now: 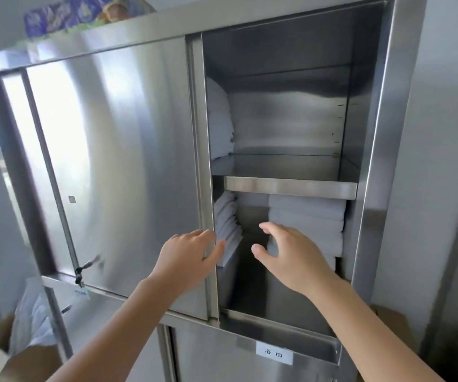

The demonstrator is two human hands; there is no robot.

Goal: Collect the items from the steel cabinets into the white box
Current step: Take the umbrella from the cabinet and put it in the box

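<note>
Towels may slump or unfold if only the top folds get pulled, being packed tight under the shelf. The door edge, close beside the left hand, could catch it. Both hands hold nothing, fingers spread; the right hand hovers before the right stack. White, soft and folded, they fill the lower compartment of the cabinet.

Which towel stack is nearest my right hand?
The lower right stack: the right hand reaches toward it; the upper stack and lower left stack sit farther left.
</note>
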